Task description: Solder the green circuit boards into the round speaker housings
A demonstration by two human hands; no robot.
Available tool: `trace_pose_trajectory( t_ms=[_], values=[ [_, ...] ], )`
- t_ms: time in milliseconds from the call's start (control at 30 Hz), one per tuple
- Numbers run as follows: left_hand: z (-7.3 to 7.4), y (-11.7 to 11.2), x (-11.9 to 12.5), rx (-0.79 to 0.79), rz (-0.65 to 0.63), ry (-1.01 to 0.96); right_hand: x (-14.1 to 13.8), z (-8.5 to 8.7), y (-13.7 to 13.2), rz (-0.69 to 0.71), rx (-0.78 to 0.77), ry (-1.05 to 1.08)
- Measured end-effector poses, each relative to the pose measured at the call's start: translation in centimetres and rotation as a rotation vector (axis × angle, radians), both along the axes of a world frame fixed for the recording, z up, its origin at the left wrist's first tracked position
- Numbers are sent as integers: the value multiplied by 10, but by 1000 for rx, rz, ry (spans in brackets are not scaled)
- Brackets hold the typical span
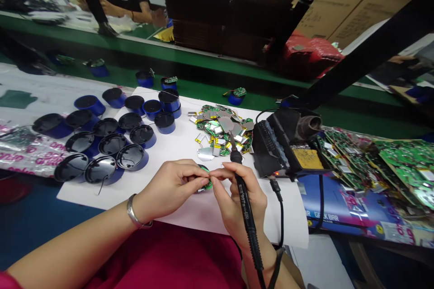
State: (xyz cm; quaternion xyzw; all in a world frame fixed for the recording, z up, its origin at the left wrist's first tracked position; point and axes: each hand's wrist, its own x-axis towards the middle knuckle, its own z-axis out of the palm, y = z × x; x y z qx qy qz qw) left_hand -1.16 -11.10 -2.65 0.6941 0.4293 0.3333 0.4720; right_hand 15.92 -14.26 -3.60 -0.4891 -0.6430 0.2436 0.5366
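Note:
Between my fingertips, low over the white sheet (190,207), is a small green circuit board (205,186), mostly covered by the fingers. My left hand (169,185) pinches it from the left. My right hand (242,194) carries a black soldering iron (244,203) across the palm, its tip pointing up and away. The thumb and forefinger of that hand also meet at the board's right edge. Just beyond lies a heap of green boards and small silver battery cells (224,128). Blue round housings with black insides (111,144) stand in a group at the left.
A black soldering station (274,144) with a yellow sponge (307,159) stands right of the heap. Panels of green boards (403,162) lie farther right. Behind runs a green conveyor belt (200,90) carrying several blue housings. A co-worker's arm (142,13) is at the far side.

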Motion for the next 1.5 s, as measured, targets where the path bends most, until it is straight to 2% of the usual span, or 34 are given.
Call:
trace_pose_trajectory(
  t_ms=[367, 1000, 1500],
  values=[
    [1, 2, 0, -3, 3, 6, -1, 2, -2, -9, -91, 72],
    [1, 2, 0, -44, 3, 0, -1, 0, 0, -25, -115, 94],
    [-4, 3, 1, -5, 22, -22, -1, -3, -1, -26, -154, 151]
  ],
)
